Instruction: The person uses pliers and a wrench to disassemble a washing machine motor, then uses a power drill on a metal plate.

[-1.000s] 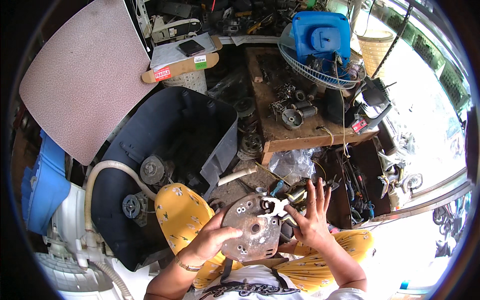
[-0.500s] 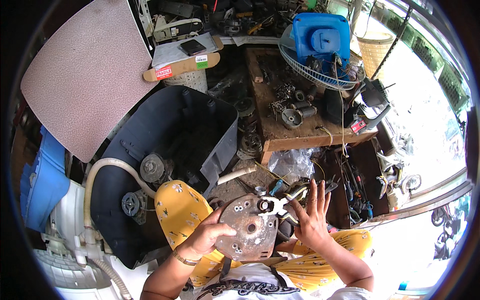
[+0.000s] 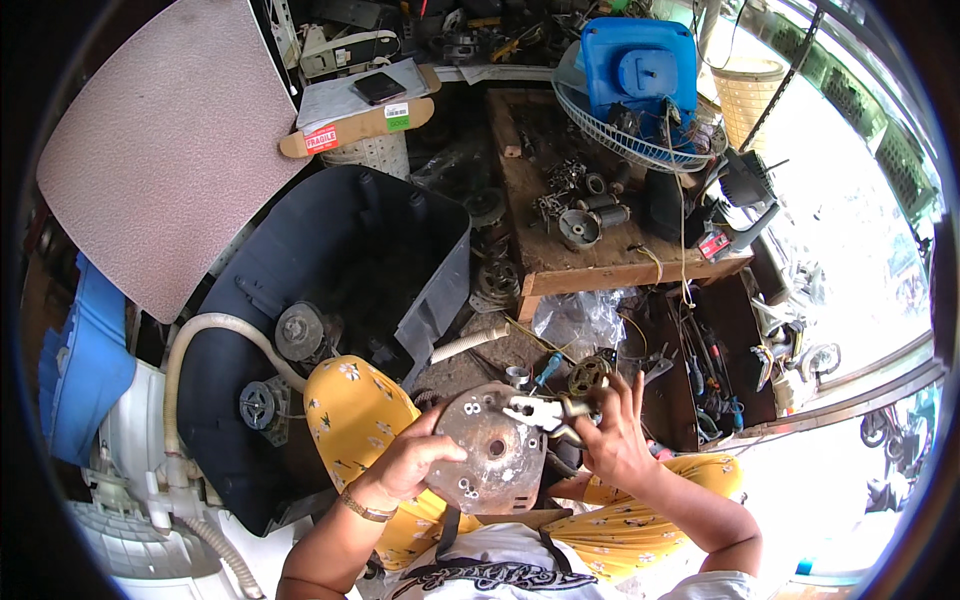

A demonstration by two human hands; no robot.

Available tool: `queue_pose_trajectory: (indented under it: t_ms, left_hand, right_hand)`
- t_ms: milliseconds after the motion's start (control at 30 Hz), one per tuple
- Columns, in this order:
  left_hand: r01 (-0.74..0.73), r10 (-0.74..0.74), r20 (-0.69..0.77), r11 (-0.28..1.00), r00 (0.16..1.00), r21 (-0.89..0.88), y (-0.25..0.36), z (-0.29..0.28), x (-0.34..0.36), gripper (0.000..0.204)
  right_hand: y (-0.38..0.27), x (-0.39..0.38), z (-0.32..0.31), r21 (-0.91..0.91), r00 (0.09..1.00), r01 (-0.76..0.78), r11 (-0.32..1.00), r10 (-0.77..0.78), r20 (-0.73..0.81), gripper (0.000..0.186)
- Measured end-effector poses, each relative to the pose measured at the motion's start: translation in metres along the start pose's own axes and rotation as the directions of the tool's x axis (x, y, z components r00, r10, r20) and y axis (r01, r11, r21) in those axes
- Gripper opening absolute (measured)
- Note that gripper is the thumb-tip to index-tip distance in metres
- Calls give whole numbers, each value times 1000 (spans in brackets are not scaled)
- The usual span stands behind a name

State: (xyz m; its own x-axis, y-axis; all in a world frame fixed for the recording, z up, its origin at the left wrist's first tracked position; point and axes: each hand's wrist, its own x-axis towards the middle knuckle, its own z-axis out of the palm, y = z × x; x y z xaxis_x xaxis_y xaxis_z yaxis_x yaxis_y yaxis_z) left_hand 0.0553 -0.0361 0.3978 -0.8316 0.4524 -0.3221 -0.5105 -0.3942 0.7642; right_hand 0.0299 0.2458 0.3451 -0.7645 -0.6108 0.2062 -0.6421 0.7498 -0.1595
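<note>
A round, worn metal plate (image 3: 478, 478) with a hole in its middle and smaller holes around it is tilted up over my lap. My left hand (image 3: 405, 463) is closed on its left edge, thumb on the upper face. In my right hand (image 3: 615, 437) is a pair of pliers (image 3: 540, 412), fingers wrapped round the handles. The plier jaws lie over the plate's upper right part; whether they grip anything there I cannot tell. Just beyond the plate are a small metal ring (image 3: 516, 376) and a blue-handled screwdriver (image 3: 549, 368).
A large dark plastic tub (image 3: 330, 200) with motor parts stands at left. Ahead is a low wooden table (image 3: 560, 262) with metal parts and a blue fan base (image 3: 640, 60) in a basket. A tool box (image 3: 735, 330) sits at right, a pink board (image 3: 160, 140) at far left.
My right hand has curled its fingers around the plier handles; before, they were stretched out. The plier jaws have turned and sit closer together. My left hand still holds the plate.
</note>
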Motion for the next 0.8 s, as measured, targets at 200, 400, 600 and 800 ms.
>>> queue_pose_trajectory:
  t_ms: [200, 400, 600, 800]
  left_hand:
    - [-125, 125, -44, 992, 991, -7, -19, -5, 2, 66]
    - [-348, 370, -81, 915, 926, 204, -31, 4, 4, 64]
    - [-408, 447, -101, 873, 889, 267, -50, 19, 12, 67]
    - [-388, 478, -100, 802, 873, 454, -66, 21, 16, 75]
  right_hand:
    - [-14, 1, -20, 41, 994, 8, 999, -12, 105, 66]
    - [-23, -17, -8, 414, 967, -254, 874, 226, 114, 68]
    - [-52, -24, 20, 386, 955, -297, 873, 280, 102, 67]
    - [-66, -15, 23, 309, 933, -357, 881, 322, 159, 73]
